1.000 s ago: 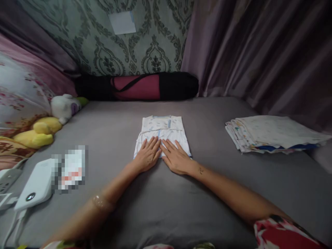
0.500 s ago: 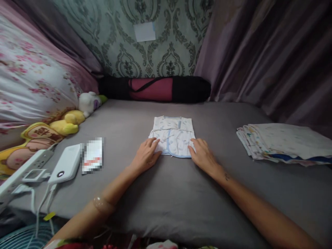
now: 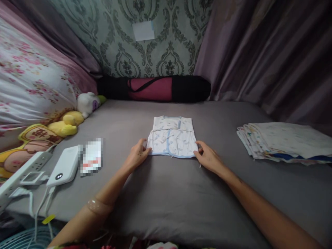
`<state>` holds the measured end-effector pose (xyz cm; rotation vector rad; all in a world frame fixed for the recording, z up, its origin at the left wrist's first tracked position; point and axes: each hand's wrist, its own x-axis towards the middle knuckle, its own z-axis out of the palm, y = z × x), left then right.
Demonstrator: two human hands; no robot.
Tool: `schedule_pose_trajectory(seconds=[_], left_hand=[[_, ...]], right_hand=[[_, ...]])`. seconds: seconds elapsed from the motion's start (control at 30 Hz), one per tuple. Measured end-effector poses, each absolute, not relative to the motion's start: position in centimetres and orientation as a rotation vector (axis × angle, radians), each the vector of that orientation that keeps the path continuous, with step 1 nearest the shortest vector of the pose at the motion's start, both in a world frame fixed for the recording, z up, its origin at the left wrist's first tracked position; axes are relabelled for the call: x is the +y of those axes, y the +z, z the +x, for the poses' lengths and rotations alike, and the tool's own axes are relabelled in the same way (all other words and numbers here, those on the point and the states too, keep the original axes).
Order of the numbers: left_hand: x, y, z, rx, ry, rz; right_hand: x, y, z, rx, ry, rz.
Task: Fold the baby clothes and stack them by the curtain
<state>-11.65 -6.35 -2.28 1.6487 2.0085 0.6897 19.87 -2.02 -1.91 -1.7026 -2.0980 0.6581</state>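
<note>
A small white baby shirt [image 3: 172, 138] with blue trim and a faint print lies flat on the grey bed sheet. Its sleeves do not show, and a tie crosses its front. My left hand [image 3: 137, 154] pinches the lower left corner of the shirt between thumb and fingers. At the lower right corner, my right hand [image 3: 209, 158] grips the side edge the same way, with a short white string hanging below its thumb.
A stack of folded cloths [image 3: 287, 141] lies at right. On the left are a white power bank [image 3: 67, 164], a power strip [image 3: 28, 173], cables, a blurred packet [image 3: 92, 157] and plush toys [image 3: 64, 124]. A black and red long bag [image 3: 150, 89] lies along the wall.
Both hands have moved outward, from resting on the shirt's lower front to its side corners, which they now pinch. The shirt's lower part looks smoother and more spread out.
</note>
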Motion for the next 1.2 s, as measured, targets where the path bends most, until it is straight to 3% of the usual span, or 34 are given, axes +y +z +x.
schedule_pose_trajectory(seconds=[0.2,0.33,0.5,0.8,1.0,1.2], left_hand=[[-6.3,-1.0,-12.1,1.846,0.663,1.618],[-6.8,-0.9,-12.6,1.744,0.703,1.625],[-7.5,-2.1,-13.4,1.637,0.744,2.010],[-5.2,-2.0,-13.9,1.667,0.923,2.253],[-2.0,-1.8,-12.9,1.519,1.272,1.929],[1.2,-1.9,-11.2,1.681,1.320,1.730]], right_hand=[[-1.3,-2.3,20.6,-2.051,0.944,-1.554],[-1.5,-2.1,21.7,-2.193,0.944,-1.416],[-2.1,-2.1,22.8,-2.446,0.709,-1.197],[-0.2,-3.0,22.0,-2.275,0.230,-1.108],[2.4,-2.5,20.4,-2.029,0.302,-1.035],[5.1,-2.2,18.5,-1.902,0.305,-1.270]])
